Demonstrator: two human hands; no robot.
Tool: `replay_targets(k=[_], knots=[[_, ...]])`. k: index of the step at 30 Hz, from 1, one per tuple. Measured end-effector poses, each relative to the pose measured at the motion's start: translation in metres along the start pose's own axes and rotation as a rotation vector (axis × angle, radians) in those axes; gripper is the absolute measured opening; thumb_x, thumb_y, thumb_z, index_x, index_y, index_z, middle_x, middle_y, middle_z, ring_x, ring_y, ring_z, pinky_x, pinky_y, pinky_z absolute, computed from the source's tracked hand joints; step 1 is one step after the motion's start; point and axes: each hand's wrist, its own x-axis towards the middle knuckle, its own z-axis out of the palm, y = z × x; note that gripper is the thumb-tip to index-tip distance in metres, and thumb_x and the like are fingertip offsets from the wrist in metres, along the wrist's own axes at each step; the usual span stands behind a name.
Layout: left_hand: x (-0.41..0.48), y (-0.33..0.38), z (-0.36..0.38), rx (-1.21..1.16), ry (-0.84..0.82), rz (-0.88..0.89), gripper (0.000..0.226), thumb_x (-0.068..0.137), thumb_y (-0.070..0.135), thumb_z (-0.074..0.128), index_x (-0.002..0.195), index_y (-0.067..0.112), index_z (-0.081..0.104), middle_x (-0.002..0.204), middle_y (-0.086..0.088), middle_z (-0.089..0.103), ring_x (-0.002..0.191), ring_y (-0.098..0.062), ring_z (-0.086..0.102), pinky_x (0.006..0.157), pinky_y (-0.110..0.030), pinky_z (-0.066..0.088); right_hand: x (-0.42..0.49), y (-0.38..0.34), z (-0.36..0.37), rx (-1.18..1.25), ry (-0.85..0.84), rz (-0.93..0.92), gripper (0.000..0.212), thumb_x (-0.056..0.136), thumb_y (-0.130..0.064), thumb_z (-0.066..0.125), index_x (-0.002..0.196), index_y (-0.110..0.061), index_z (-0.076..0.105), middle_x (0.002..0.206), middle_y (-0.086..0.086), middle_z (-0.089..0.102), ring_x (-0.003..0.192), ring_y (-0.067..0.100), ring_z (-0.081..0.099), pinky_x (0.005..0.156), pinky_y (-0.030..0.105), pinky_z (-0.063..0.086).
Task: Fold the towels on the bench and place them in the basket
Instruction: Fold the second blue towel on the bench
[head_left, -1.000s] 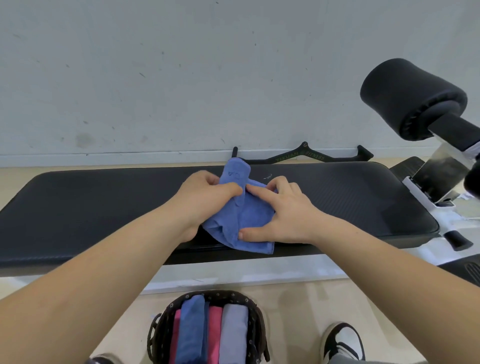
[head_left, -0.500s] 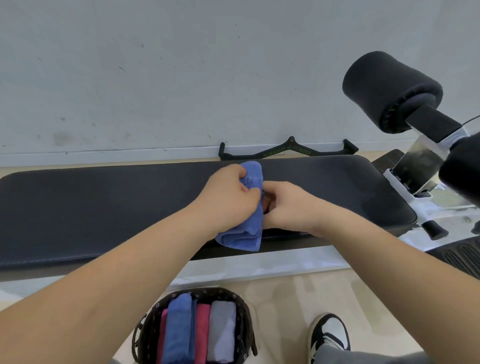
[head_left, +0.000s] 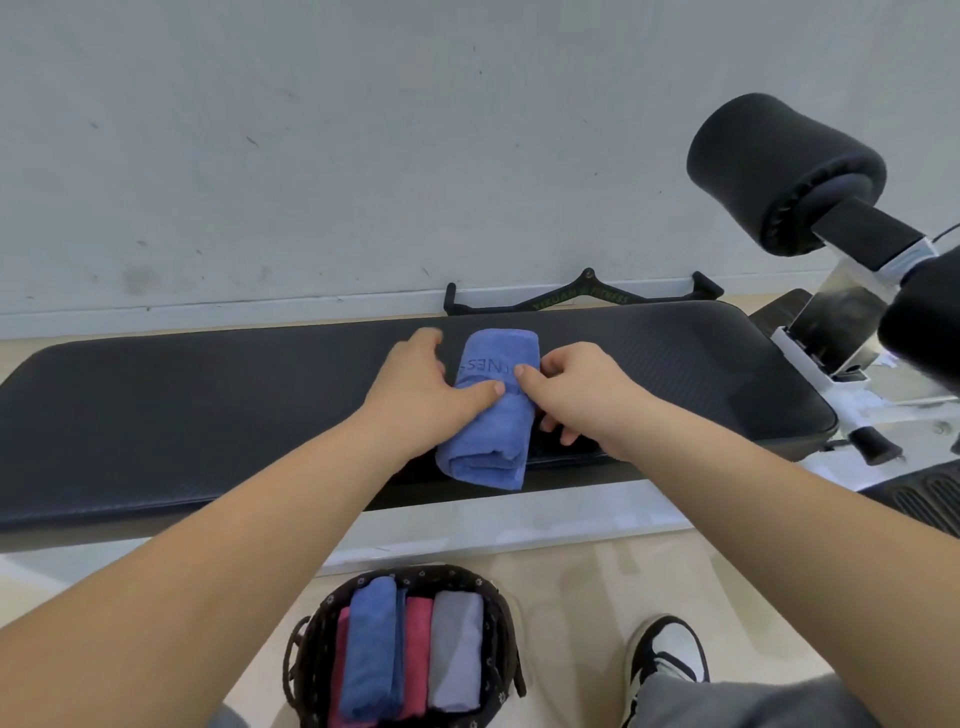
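- You face a pale grey wall (head_left: 363, 156) with a white skirting strip along its foot and a light beige floor (head_left: 571, 582) below you.
- A long black padded bench (head_left: 208, 405) runs across the view from left to right. A black foam roller pad (head_left: 784, 171) on a metal arm stands at its right end, and a black handle bar (head_left: 582, 296) lies on the floor behind it, against the wall.
- The blue towel (head_left: 488, 431) lies on the bench a little right of its middle, rolled into a thick bundle. Its length points away from you, and its near end hangs just over the front edge of the pad. Raised lettering shows on its top face.
- Your left hand (head_left: 421, 384) grips the roll from the left. The thumb lies across the top and the fingers reach round the far left side.
- Your right hand (head_left: 576, 395) holds the roll from the right. Its thumb tip presses on top, close to your left thumb. The other fingers are curled in beside the towel's right edge, down on the pad.
- The dark woven basket (head_left: 311, 639) sits on the floor in front of the bench, between your forearms. It holds folded towels side by side: a blue one (head_left: 371, 649), a pink one (head_left: 418, 654) and a grey one (head_left: 457, 649).
- Your black-and-white shoe (head_left: 670, 654) is on the floor to the right of the basket.
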Motion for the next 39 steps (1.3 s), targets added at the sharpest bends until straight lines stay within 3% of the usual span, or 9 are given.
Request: replay_targets(k=[3,6,9,13,20,24,32,36,39], knots=[[-0.008,-0.003,-0.005,-0.250,-0.153,-0.164,0.038,0.082,0.037,0.086,0.104,0.011,0.069,0.101,0.000,0.075,0.090,-0.016,0.072,0.073,-0.030,0.058,-0.010,0.003,0.005,0.034,-0.022,-0.070,0.035,0.102,-0.028,0.057,0.097,0.005,0.065,0.072,0.008,0.060,0.062,0.019,0.055,0.055,0.024,0.044],[-0.031,-0.007,-0.010,-0.474,-0.290,-0.250,0.039,0.080,0.032,0.086,0.109,0.007,0.076,0.097,-0.008,0.081,0.094,-0.026,0.079,0.089,-0.043,0.063,-0.035,0.007,0.012,0.078,-0.172,-0.154,0.026,0.101,-0.016,0.055,0.085,0.004,0.058,0.068,0.004,0.051,0.064,0.016,0.051,0.056,0.019,0.043],[-0.061,-0.023,-0.017,-0.448,-0.319,-0.237,0.036,0.084,0.040,0.078,0.112,0.017,0.076,0.101,-0.004,0.081,0.097,-0.024,0.078,0.090,-0.041,0.063,-0.070,0.009,0.018,0.113,-0.346,-0.178,0.020,0.103,-0.021,0.057,0.099,-0.006,0.070,0.084,0.003,0.074,0.075,0.016,0.070,0.063,0.026,0.054],[-0.101,-0.049,-0.024,-0.437,-0.360,-0.168,0.025,0.090,0.030,0.071,0.114,0.027,0.076,0.106,0.004,0.081,0.101,-0.018,0.077,0.086,-0.037,0.060,-0.107,0.014,0.039,0.039,-0.326,-0.151,0.022,0.100,-0.029,0.060,0.104,-0.011,0.073,0.106,0.009,0.075,0.102,0.025,0.072,0.079,0.037,0.062],[-0.122,-0.093,-0.016,-0.548,-0.356,-0.208,0.047,0.080,0.017,0.073,0.126,0.010,0.071,0.117,-0.013,0.077,0.107,-0.029,0.075,0.095,-0.044,0.057,-0.137,0.033,0.092,0.261,-0.618,-0.019,0.038,0.087,-0.040,0.064,0.123,-0.031,0.069,0.121,-0.010,0.075,0.121,0.014,0.066,0.112,0.045,0.045],[-0.115,-0.124,0.003,-0.653,-0.401,-0.323,0.050,0.082,0.019,0.069,0.131,0.009,0.069,0.120,-0.013,0.076,0.115,-0.032,0.072,0.106,-0.050,0.054,-0.124,0.057,0.123,0.255,-0.682,0.108,0.048,0.078,-0.044,0.082,0.122,-0.029,0.072,0.117,-0.012,0.077,0.120,0.014,0.067,0.114,0.046,0.044],[-0.083,-0.197,0.057,-0.634,-0.244,-0.447,0.025,0.089,0.015,0.078,0.113,0.012,0.070,0.107,-0.011,0.078,0.098,-0.027,0.075,0.084,-0.043,0.064,-0.078,0.118,0.192,0.317,-0.684,0.314,0.038,0.088,-0.008,0.071,0.124,-0.018,0.068,0.117,0.001,0.077,0.111,0.021,0.072,0.102,0.039,0.056],[-0.062,-0.237,0.090,-0.386,-0.076,-0.481,0.012,0.089,0.017,0.076,0.090,0.013,0.065,0.088,-0.007,0.069,0.084,-0.026,0.068,0.075,-0.041,0.060,-0.051,0.148,0.238,0.293,-0.520,0.435,0.027,0.094,-0.003,0.061,0.116,-0.018,0.066,0.111,0.009,0.075,0.102,0.028,0.073,0.086,0.044,0.062],[-0.050,-0.270,0.107,-0.042,-0.078,-0.397,0.016,0.092,0.020,0.067,0.106,0.019,0.060,0.097,0.000,0.064,0.094,-0.024,0.062,0.080,-0.030,0.049,-0.034,0.174,0.272,0.367,-0.422,0.585,0.031,0.095,-0.014,0.065,0.126,-0.012,0.061,0.113,0.011,0.073,0.097,0.028,0.073,0.070,0.036,0.060]])
